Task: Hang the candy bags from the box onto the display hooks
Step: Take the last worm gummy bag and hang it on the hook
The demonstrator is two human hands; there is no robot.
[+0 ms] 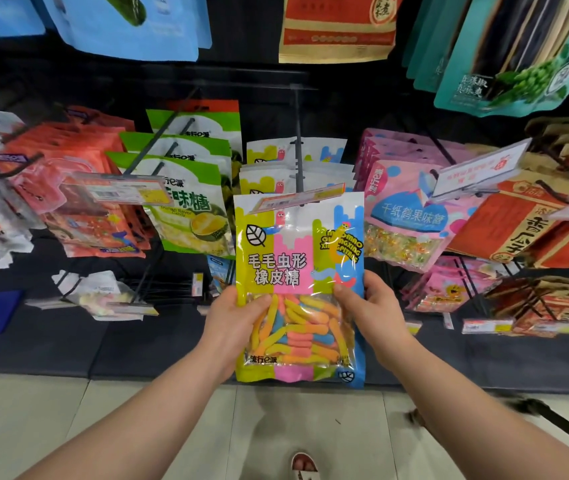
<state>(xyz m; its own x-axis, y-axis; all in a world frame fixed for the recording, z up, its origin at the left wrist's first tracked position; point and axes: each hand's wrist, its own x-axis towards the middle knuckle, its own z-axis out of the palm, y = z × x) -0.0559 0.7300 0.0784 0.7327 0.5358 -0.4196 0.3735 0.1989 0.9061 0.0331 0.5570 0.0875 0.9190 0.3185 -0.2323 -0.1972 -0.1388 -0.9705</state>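
Observation:
A colourful gummy-worm candy bag [298, 268] is held upright in front of the display. My left hand [232, 322] grips its lower left edge and my right hand [367, 306] grips its right edge. The bag's top reaches the price tag [298, 199] at the tip of a dark display hook [298, 147]. Whether the bag's hole is on the hook cannot be told. Several identical bags [276, 168] hang further back on that same hook. The box is not in view.
Green durian candy bags [189, 202] hang on the hook to the left, pink candy bags [404, 216] to the right. Red and orange packs fill the outer hooks. Larger bags hang on the row above. A lower row of hooks and pale floor lie below.

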